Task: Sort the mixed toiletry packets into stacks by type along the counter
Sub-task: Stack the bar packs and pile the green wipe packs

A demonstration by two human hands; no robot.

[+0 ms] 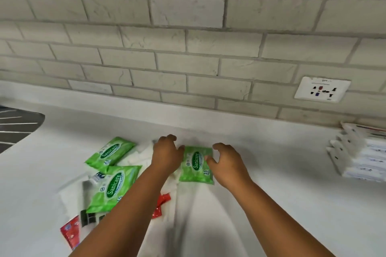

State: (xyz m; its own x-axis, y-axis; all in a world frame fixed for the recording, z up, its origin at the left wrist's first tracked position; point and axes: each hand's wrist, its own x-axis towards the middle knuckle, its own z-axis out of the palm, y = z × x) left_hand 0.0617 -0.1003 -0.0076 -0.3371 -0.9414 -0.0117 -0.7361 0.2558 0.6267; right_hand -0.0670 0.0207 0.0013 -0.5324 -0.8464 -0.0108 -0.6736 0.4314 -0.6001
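Note:
A green Sanicare wipes packet (pixel 195 166) lies on the white counter (pixel 271 173) between my two hands. My right hand (pixel 227 162) touches its right edge with curled fingers and thumb. My left hand (pixel 167 152) rests at its left edge, over white packets (pixel 142 152). Two more green Sanicare packets (pixel 109 151) (pixel 113 186) lie to the left in a mixed pile. Red sachets (pixel 71 230) (pixel 160 204) and dark packets (pixel 89 217) lie in the same pile, partly hidden by my left forearm.
A stack of white packets (pixel 359 154) stands at the right edge of the counter against the wall. A wall socket (pixel 322 89) sits in the grey brick tiles. A dark ribbed drainer (pixel 16 125) is at the far left.

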